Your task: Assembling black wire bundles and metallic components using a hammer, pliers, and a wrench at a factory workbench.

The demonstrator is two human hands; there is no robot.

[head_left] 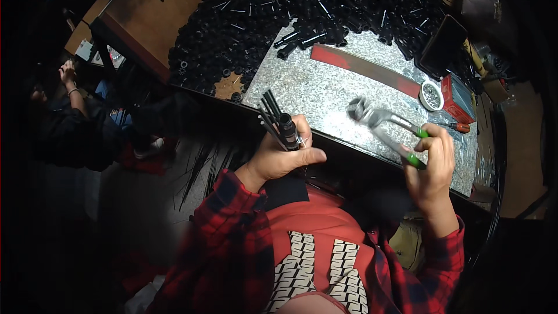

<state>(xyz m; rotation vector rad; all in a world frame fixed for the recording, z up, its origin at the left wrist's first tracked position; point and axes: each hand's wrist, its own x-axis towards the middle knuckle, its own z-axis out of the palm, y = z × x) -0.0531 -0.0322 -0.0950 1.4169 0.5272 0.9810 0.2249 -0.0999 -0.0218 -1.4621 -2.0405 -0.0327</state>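
My left hand (pixel 283 161) is closed around a bundle of thin black rods (pixel 269 107) with a black tube (pixel 286 123) among them. The bundle's upper ends stick out above my fingers, just off the table's near edge; its lower part is hidden by my hand. To the right, my right hand (pixel 433 166) grips a pair of pincers with green handle ends (pixel 390 118). Their rounded metal head is over the speckled tabletop (pixel 334 96), slightly blurred, pointing toward the left. The pincers and the rod bundle are apart.
A large heap of black parts (pixel 261 14) covers the table's back. A worn red strip (pixel 363 68) lies in front of it. At right are a white bowl of small metal pieces (pixel 430 97), a red box (pixel 457 100), an orange-handled screwdriver (pixel 459 127) and a dark upright slab (pixel 444 46). Another person's hand (pixel 68 72) shows far left.
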